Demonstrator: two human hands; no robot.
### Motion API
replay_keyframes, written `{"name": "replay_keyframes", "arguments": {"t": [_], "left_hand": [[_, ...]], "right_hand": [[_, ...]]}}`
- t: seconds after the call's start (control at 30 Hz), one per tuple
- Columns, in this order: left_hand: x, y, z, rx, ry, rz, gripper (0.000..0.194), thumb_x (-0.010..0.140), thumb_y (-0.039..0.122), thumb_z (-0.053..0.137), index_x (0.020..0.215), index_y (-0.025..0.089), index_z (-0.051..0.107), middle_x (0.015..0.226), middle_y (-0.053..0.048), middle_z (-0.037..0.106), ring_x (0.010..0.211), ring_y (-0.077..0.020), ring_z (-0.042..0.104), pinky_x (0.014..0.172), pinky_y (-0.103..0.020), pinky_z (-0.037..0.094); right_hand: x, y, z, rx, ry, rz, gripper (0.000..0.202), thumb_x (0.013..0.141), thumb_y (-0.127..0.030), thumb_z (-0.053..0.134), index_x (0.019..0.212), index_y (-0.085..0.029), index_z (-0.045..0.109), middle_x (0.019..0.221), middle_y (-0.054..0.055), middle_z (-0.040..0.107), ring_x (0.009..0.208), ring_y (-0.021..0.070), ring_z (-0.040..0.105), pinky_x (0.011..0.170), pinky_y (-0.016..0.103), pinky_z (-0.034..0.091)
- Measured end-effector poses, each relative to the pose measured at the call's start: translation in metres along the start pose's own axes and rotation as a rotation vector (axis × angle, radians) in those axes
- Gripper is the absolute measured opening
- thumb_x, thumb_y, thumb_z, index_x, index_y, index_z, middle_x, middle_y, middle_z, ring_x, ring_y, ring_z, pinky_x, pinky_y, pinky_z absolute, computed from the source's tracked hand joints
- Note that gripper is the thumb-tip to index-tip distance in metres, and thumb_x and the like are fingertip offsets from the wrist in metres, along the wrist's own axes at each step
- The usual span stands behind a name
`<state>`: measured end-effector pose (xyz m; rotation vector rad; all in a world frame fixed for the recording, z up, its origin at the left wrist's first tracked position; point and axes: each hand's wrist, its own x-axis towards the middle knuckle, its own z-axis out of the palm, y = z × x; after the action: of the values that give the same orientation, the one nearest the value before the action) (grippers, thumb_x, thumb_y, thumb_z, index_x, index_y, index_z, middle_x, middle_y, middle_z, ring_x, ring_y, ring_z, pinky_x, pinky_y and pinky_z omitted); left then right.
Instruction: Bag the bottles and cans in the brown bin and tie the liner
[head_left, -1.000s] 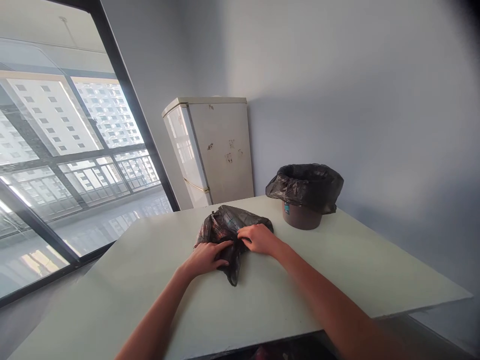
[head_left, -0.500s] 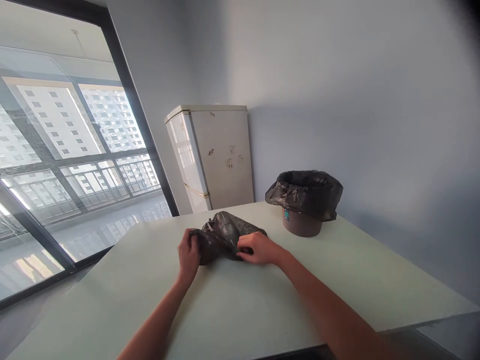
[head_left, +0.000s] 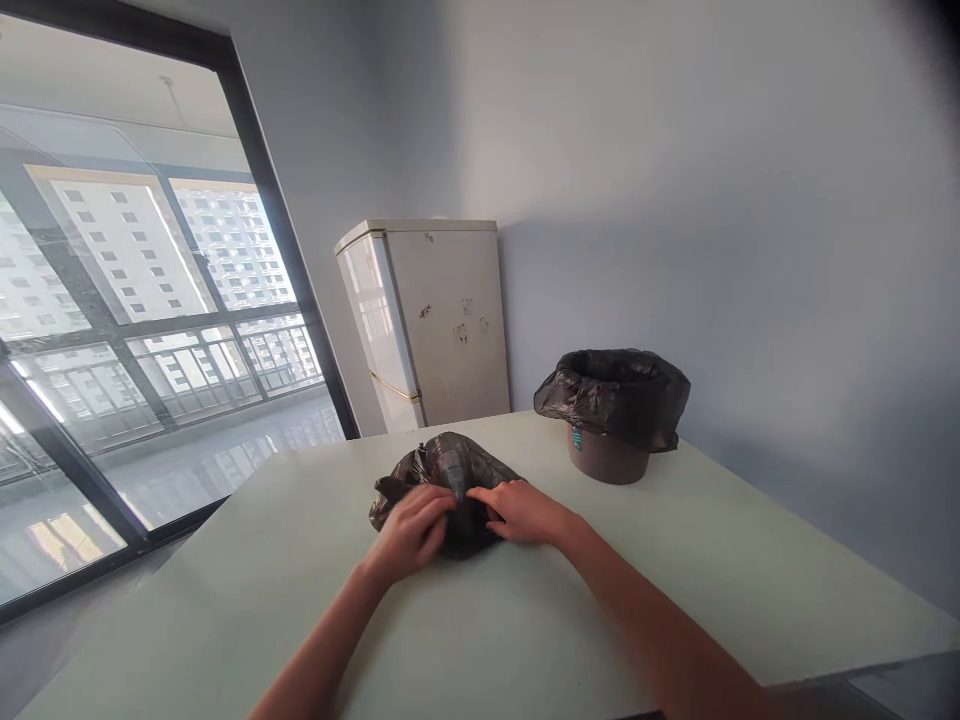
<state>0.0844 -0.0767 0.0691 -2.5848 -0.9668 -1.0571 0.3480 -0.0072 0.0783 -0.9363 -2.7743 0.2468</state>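
Observation:
A full-looking black plastic bag (head_left: 450, 465) lies on the pale table in front of me, with a rounded bulge showing through its thin film. What it contains is hidden. My left hand (head_left: 412, 528) is closed on the near left part of the bag, fingers bent over the film. From the right, my right hand (head_left: 529, 512) grips the bag's near edge with curled fingers, its index finger reaching toward the middle. The fingertips of both hands are close together.
Behind and to the right stands a brown bin (head_left: 609, 462) lined with a black bag (head_left: 611, 400) folded over its rim. The table (head_left: 465, 630) ends near the wall. Beyond its far edge is a white refrigerator (head_left: 450, 320); a glass sliding door (head_left: 150, 320) is at left.
My left hand has moved right, from the bag's left end to near its middle. My right hand stays at the right side, its index finger now further extended. The view has shifted slightly.

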Motion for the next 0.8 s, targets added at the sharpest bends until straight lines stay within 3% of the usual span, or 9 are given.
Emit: {"name": "replay_keyframes", "arguments": {"t": [0.07, 0.13, 0.23, 0.3, 0.4, 0.5, 0.57, 0.67, 0.8], "left_hand": [[0.003, 0.008, 0.010, -0.007, -0.250, -0.030, 0.025, 0.102, 0.018, 0.047, 0.112, 0.022, 0.070, 0.094, -0.006, 0.072, 0.084, -0.0177, 0.070, 0.076, -0.028, 0.053], [0.003, 0.010, 0.020, 0.012, -0.396, -0.118, 0.024, 0.102, 0.021, 0.049, 0.110, 0.023, 0.072, 0.088, -0.003, 0.073, 0.073, -0.0155, 0.067, 0.066, -0.026, 0.047], [-0.001, 0.006, 0.028, 0.037, -0.521, -0.220, 0.023, 0.100, 0.020, 0.051, 0.094, 0.023, 0.073, 0.085, -0.003, 0.074, 0.073, -0.0167, 0.068, 0.067, -0.026, 0.045], [-0.003, 0.002, 0.029, 0.050, -0.550, -0.275, 0.024, 0.098, 0.019, 0.052, 0.090, 0.023, 0.075, 0.085, -0.004, 0.074, 0.076, -0.0183, 0.069, 0.071, -0.026, 0.047], [-0.003, -0.002, 0.027, 0.066, -0.531, -0.368, 0.024, 0.094, 0.017, 0.056, 0.100, 0.024, 0.078, 0.097, -0.006, 0.077, 0.086, -0.0208, 0.073, 0.078, -0.028, 0.051], [0.000, -0.004, 0.026, 0.128, -0.498, -0.465, 0.034, 0.092, 0.015, 0.058, 0.116, 0.027, 0.079, 0.116, -0.008, 0.078, 0.098, -0.0238, 0.075, 0.084, -0.031, 0.055], [0.001, -0.006, 0.026, 0.206, -0.451, -0.534, 0.049, 0.091, 0.014, 0.061, 0.136, 0.030, 0.073, 0.140, -0.009, 0.071, 0.112, -0.0280, 0.075, 0.088, -0.035, 0.059], [0.000, -0.011, 0.028, 0.272, -0.306, -0.596, 0.072, 0.091, 0.014, 0.063, 0.159, 0.035, 0.052, 0.168, -0.009, 0.048, 0.132, -0.0324, 0.067, 0.093, -0.041, 0.062], [-0.001, -0.014, 0.026, 0.258, -0.021, -0.623, 0.071, 0.099, 0.022, 0.059, 0.166, 0.035, 0.040, 0.174, -0.008, 0.037, 0.140, -0.0333, 0.062, 0.095, -0.043, 0.063]], "right_hand": [[0.001, 0.001, 0.002, 0.001, 0.041, 0.016, 0.034, 0.089, -0.020, 0.067, 0.123, -0.028, 0.067, 0.101, 0.003, 0.080, 0.091, 0.0247, 0.074, 0.068, 0.029, 0.034], [0.003, 0.004, 0.006, -0.012, 0.061, 0.053, 0.023, 0.088, -0.019, 0.068, 0.110, -0.025, 0.068, 0.102, 0.004, 0.080, 0.093, 0.0252, 0.075, 0.069, 0.029, 0.036], [0.005, 0.008, 0.011, -0.049, 0.078, 0.084, 0.020, 0.085, -0.015, 0.067, 0.104, -0.022, 0.069, 0.110, 0.006, 0.079, 0.097, 0.0269, 0.076, 0.071, 0.031, 0.040], [0.005, 0.010, 0.015, -0.090, 0.087, 0.095, 0.025, 0.082, -0.013, 0.065, 0.106, -0.020, 0.070, 0.133, 0.009, 0.075, 0.100, 0.0283, 0.076, 0.074, 0.033, 0.046], [0.006, 0.010, 0.017, -0.162, 0.104, 0.137, 0.044, 0.082, -0.011, 0.062, 0.125, -0.017, 0.070, 0.165, 0.012, 0.051, 0.101, 0.0298, 0.077, 0.079, 0.037, 0.052], [0.009, 0.010, 0.017, -0.185, 0.142, 0.190, 0.070, 0.084, -0.011, 0.060, 0.153, -0.013, 0.055, 0.175, 0.013, 0.034, 0.105, 0.0300, 0.077, 0.083, 0.039, 0.056], [0.010, 0.011, 0.016, -0.172, 0.188, 0.232, 0.079, 0.086, -0.012, 0.057, 0.163, -0.013, 0.044, 0.177, 0.011, 0.028, 0.108, 0.0290, 0.076, 0.086, 0.038, 0.057], [0.012, 0.012, 0.013, -0.153, 0.276, 0.291, 0.081, 0.088, -0.011, 0.052, 0.167, -0.015, 0.037, 0.179, 0.008, 0.020, 0.108, 0.0272, 0.075, 0.085, 0.037, 0.058], [0.012, 0.013, 0.012, -0.148, 0.382, 0.350, 0.084, 0.089, -0.012, 0.049, 0.170, -0.020, 0.031, 0.181, 0.007, 0.014, 0.101, 0.0238, 0.076, 0.077, 0.035, 0.059]]}}
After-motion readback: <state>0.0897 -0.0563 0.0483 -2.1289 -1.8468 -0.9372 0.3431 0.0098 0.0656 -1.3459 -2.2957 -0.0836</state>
